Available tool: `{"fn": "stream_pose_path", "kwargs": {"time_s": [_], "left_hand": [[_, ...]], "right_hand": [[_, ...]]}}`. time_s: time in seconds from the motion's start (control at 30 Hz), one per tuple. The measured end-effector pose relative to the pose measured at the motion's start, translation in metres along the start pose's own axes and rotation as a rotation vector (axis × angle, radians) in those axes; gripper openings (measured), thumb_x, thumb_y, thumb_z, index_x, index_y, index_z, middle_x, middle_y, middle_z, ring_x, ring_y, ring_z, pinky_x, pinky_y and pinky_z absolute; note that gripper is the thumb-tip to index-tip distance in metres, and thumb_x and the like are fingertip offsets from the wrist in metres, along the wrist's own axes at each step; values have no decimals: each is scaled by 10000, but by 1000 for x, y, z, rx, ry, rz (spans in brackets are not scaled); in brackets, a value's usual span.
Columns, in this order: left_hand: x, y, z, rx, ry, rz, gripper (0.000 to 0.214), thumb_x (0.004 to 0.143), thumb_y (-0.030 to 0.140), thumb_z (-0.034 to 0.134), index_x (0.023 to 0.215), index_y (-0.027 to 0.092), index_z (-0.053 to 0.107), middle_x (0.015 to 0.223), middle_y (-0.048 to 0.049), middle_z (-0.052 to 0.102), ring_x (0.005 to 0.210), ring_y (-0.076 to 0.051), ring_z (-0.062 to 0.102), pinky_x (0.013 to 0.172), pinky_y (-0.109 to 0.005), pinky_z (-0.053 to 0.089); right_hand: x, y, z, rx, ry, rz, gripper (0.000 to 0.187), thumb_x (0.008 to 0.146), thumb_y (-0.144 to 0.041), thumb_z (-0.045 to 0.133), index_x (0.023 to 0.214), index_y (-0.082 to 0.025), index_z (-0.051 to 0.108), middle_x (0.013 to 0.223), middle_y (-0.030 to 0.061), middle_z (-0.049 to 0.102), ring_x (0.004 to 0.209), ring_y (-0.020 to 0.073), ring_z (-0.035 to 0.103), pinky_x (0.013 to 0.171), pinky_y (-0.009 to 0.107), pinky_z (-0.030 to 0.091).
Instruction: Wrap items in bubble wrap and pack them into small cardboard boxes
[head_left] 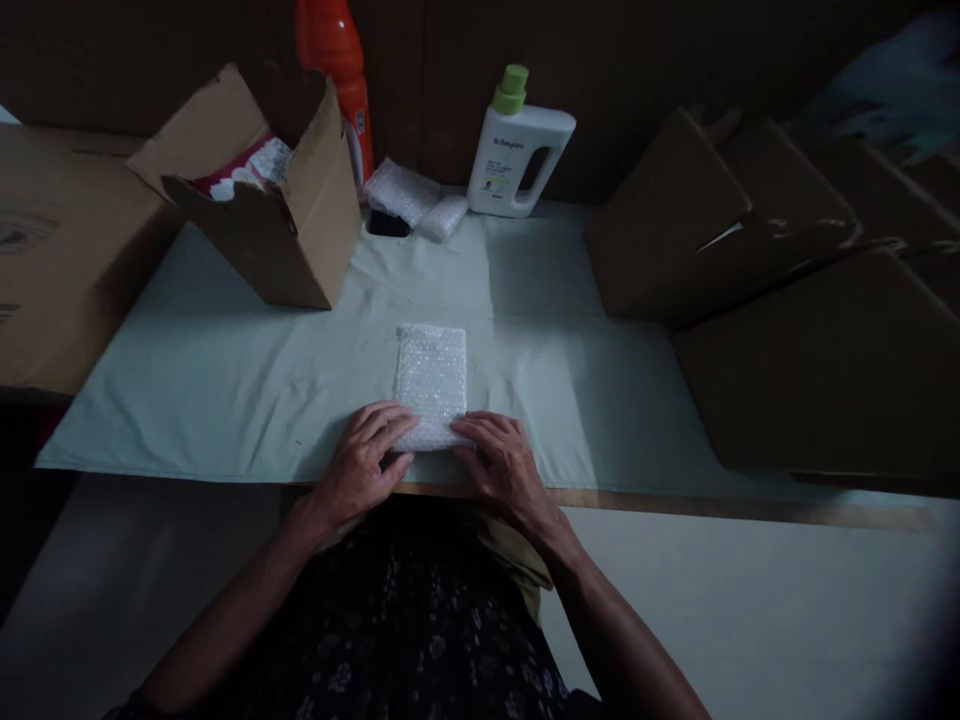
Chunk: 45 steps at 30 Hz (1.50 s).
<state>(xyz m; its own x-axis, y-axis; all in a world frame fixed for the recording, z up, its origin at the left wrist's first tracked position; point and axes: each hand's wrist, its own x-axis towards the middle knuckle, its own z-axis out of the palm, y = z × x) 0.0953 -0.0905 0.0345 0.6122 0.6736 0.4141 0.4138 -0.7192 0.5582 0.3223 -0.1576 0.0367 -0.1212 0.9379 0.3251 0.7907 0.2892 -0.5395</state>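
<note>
A sheet of bubble wrap (pixel 432 375) lies on the pale green cloth near the table's front edge, its near end rolled or folded over into a thicker band. My left hand (pixel 369 447) grips the left end of that band, fingers on top and thumb at the near side. At the right end, my right hand (pixel 501 455) holds it the same way. Whether something is wrapped inside cannot be seen.
Behind stand an open carton (pixel 300 235), an orange bottle (pixel 337 60), a white jug with a green cap (pixel 501 150), bubble-wrapped packets (pixel 405 190) and a dark phone-like object (pixel 388 224). Cardboard boxes (pixel 817 370) fill the right; a large box (pixel 67 260) is at left.
</note>
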Motion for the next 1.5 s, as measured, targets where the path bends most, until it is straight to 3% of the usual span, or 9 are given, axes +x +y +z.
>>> {"fn": "stream_pose_path", "kwargs": {"time_s": [0.17,0.47,0.6,0.8,0.97,1.07,1.17,1.33,1.5], "left_hand": [[-2,4,-7,-112,-35,-48,254,928,206,622,1179,192,662,1016,-61,718,975,-211,634,877,-397,559],[14,-6,8,79,84,-159,285,938,307,623,1192,186,666,1135,-106,678,1062,-251,633,947,-426,551],[9,-1,3,-2,24,-123,402,917,333,648,1296,206,606,1230,-113,661,1147,-264,626,1005,-447,540],[1,8,-4,-7,8,-205,291,938,270,606,1218,200,648,1143,-91,681,1056,-220,670,935,-379,573],[9,-2,2,105,44,-250,243,932,311,611,1123,181,686,1033,-88,710,977,-243,668,890,-413,572],[17,-8,4,160,23,-249,268,932,331,606,1133,170,678,1011,-94,725,955,-259,664,884,-434,562],[24,-11,4,163,41,-301,301,936,359,589,1147,161,673,1012,-106,713,961,-271,663,887,-450,557],[11,1,-4,-160,181,-587,511,902,442,631,1332,175,565,1114,-111,668,947,-229,662,848,-407,575],[-13,24,-7,-879,188,-869,718,872,406,682,1492,211,377,1243,-127,647,1121,-248,665,949,-420,568]], "right_hand": [[-8,-8,-12,57,-55,61,228,963,-257,624,1180,-205,670,1076,86,750,1031,241,672,894,428,519],[-3,-3,2,-180,-29,-38,397,922,-271,666,1309,-199,612,1328,140,665,1231,306,585,955,466,478],[3,-1,3,-65,-35,-8,323,953,-257,627,1273,-217,648,1165,112,745,1165,279,639,956,466,482],[-1,-4,-5,115,-47,75,331,989,-361,581,1290,-234,639,1136,112,730,1062,258,663,915,449,529],[-4,0,1,-26,51,-36,453,955,-325,622,1388,-219,543,1350,145,637,1221,291,590,964,468,497],[0,3,8,-148,28,-74,474,926,-266,650,1386,-212,548,1457,155,569,1311,315,532,990,482,467],[13,5,11,-202,-28,-75,422,940,-223,629,1359,-221,583,1415,132,620,1322,305,535,1003,480,447],[33,8,5,-90,-52,-43,317,954,-200,611,1268,-201,654,1145,106,753,1107,264,654,936,447,481],[27,-8,-10,121,-33,67,277,986,-297,593,1245,-238,673,1061,83,753,980,242,665,886,431,515]]}}
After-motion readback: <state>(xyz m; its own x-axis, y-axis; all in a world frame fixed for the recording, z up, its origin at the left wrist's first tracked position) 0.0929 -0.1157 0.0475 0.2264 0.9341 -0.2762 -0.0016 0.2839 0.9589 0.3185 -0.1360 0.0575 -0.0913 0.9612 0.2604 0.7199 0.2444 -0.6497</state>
